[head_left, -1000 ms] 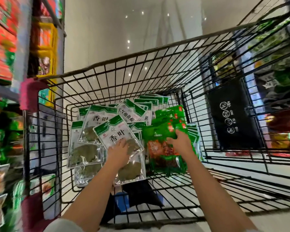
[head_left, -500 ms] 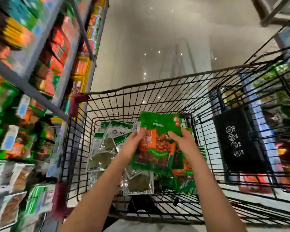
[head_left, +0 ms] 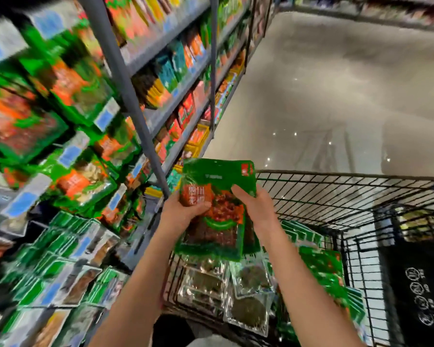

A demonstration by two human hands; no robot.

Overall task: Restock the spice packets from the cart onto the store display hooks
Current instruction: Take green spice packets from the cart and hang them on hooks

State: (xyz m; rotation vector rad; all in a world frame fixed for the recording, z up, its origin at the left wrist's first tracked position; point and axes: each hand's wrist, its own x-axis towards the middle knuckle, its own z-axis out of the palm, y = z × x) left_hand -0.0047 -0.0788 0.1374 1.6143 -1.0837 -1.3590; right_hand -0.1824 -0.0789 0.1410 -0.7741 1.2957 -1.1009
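Observation:
A bundle of green spice packets (head_left: 218, 211) with a red-orange window is held up above the left end of the black wire cart (head_left: 336, 194). My left hand (head_left: 183, 211) grips its left edge with the thumb across the front. My right hand (head_left: 254, 209) holds its right edge. Clear packets of dried leaves (head_left: 246, 296) and more green packets (head_left: 328, 276) lie in the cart below. To the left, the display (head_left: 68, 186) carries hanging rows of matching green and orange packets, blurred by motion.
A grey upright post (head_left: 135, 113) of the shelving runs diagonally just left of the held packets. Shelves of boxed goods (head_left: 186, 71) stretch down the aisle. A shiny grey floor (head_left: 336, 96) lies beyond the cart. A black panel (head_left: 416, 296) hangs on the cart's right side.
Both hands have lifted the green packets out of the cart and up toward the left. My view has swung left and up, bringing the display into sight.

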